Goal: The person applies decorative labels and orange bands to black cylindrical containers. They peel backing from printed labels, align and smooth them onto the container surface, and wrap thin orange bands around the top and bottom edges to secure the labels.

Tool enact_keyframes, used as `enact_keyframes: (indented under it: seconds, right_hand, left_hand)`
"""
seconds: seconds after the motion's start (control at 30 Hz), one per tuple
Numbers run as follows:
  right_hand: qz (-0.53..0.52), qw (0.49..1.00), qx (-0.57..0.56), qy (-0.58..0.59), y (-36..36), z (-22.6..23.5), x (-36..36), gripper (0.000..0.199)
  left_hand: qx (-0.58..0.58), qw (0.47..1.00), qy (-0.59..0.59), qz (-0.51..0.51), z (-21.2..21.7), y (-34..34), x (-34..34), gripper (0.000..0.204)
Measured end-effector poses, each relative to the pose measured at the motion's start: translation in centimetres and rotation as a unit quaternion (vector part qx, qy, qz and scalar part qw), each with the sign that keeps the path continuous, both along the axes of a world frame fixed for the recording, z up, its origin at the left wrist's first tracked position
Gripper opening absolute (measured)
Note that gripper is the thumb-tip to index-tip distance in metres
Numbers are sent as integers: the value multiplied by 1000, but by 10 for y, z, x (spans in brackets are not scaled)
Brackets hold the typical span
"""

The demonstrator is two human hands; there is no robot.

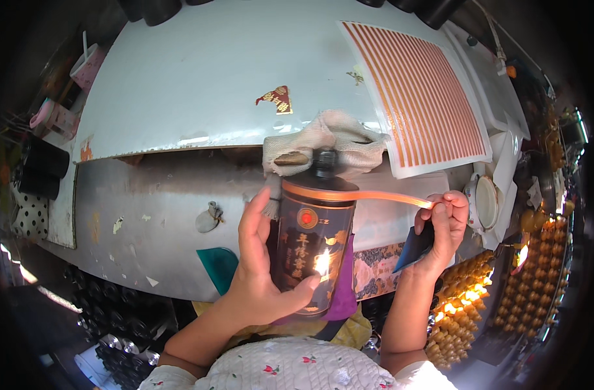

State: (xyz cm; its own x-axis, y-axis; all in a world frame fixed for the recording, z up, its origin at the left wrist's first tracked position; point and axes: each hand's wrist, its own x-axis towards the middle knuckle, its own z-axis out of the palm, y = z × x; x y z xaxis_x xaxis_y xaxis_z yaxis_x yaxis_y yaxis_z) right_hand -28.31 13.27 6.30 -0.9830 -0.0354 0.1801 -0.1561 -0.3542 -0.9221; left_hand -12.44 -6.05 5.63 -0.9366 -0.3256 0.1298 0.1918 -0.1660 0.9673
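Note:
My left hand is wrapped round a black bottle with gold print, its thumb across the front. The bottle stands nearly upright, neck away from me. A shiny copper-coloured strip lies along the bottle's shoulder, and its free end stretches out to the right. My right hand pinches that end between thumb and fingers. Tucked in the same hand is a dark blue flat scraper. Behind the bottle neck lies a crumpled whitish cloth. A teal flat scraper rests left of my left hand.
A sheet of parallel copper strips lies on the pale raised board, near a red-gold scrap. At right sits a white bowl. Rows of gold items and dark items stand below the table.

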Motion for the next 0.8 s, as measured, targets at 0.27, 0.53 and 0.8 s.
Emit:
enact_keyframes:
  seconds: [0.27, 0.53, 0.8]
  right_hand:
    - [-12, 999, -15, -28, 0, 10, 3, 19]
    - [11, 999, -3, -43, 1, -2, 0, 15]
    - [3, 1000, 14, -7, -14, 5, 4, 18]
  left_hand:
    - [-581, 809, -72, 46, 47, 17, 3, 77]
    - [-673, 740, -17, 6, 49, 45, 0, 59]
    - [-656, 750, -47, 72, 2, 20, 49, 91]
